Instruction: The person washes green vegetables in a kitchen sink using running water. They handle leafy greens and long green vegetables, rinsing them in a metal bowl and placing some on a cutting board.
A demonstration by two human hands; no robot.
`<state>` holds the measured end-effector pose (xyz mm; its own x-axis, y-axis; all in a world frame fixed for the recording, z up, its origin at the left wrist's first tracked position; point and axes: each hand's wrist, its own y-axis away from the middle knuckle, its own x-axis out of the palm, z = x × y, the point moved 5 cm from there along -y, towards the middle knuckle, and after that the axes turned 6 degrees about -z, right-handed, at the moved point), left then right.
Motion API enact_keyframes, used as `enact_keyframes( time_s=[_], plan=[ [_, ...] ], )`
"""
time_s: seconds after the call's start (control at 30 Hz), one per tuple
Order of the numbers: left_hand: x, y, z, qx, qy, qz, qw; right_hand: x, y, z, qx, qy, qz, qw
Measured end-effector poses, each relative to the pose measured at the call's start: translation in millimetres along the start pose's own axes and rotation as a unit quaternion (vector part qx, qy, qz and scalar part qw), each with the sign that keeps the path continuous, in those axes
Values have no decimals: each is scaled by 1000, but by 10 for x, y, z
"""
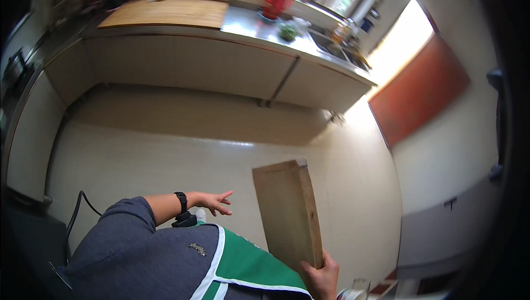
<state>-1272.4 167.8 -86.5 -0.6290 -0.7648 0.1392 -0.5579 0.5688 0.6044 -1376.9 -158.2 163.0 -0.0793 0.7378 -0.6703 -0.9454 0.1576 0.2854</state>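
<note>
My right hand (321, 277) grips the lower end of a wooden panel (283, 213), either a thick board or a shallow box. It is held up on edge, tilted slightly, in front of my green apron (252, 258) with white trim. Its broad face is turned to the left, with a narrow edge along the right. My left hand (213, 202) reaches out over the floor with its fingers apart and nothing in them. A black band circles that wrist.
Ahead runs a counter with a large wooden cutting board (169, 12), a red vacuum flask (276, 1), green vegetables (288, 32) and a sink (329, 45). A reddish door panel (422, 90) hangs at the right. A black cable (78, 204) loops at the left.
</note>
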Motion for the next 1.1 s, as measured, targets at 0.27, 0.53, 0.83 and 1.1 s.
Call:
enact_keyframes(
  time_s=[0.27,0.53,0.83,1.1],
  plan=[
    [-1719,787,-476,257,419,-7,871,871,-1702,2530,-243,-15,168,955],
    [-3084,690,-666,256,308,-182,898,1607,-3941,4189,-437,7,237,867],
    [-4691,153,-1591,191,417,-233,858,2889,-6729,5851,-396,38,293,870],
    [-5809,-216,-2028,172,571,-165,785,4063,-8230,6697,-401,124,353,836]
  ],
)
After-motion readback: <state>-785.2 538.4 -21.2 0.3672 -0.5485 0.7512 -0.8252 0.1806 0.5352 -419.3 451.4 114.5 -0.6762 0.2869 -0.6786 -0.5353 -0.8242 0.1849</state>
